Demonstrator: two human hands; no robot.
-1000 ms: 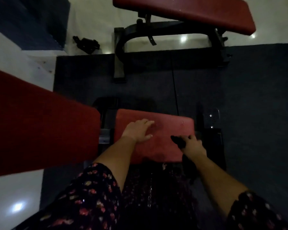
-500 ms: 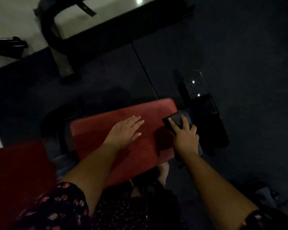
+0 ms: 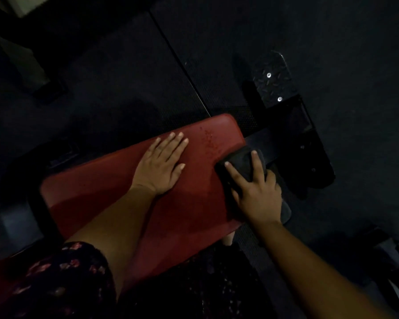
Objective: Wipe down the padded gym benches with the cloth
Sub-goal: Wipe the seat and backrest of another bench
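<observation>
A red padded bench seat [image 3: 97, 192] fills the middle of the dim head view. My left hand [image 3: 161, 164] lies flat on its top with straight fingers. My right hand [image 3: 256, 192] presses a dark cloth [image 3: 240, 162] against the pad's right edge, with spread, straight fingers on top of it. Part of the cloth hangs down past the edge below my wrist. Small wet spots [image 3: 209, 141] show on the pad between my hands.
A black metal frame with a diamond-plate footplate [image 3: 274, 79] stands right of the pad. Dark rubber floor mats [image 3: 129, 72] lie around. Another frame's foot [image 3: 48, 88] sits at the upper left. My floral-sleeved arms cross the lower part.
My view has swung down and closer to the seat pad; the other bench has left the frame. My right hand with the cloth has slid along the pad's right edge. My left hand stays flat.
</observation>
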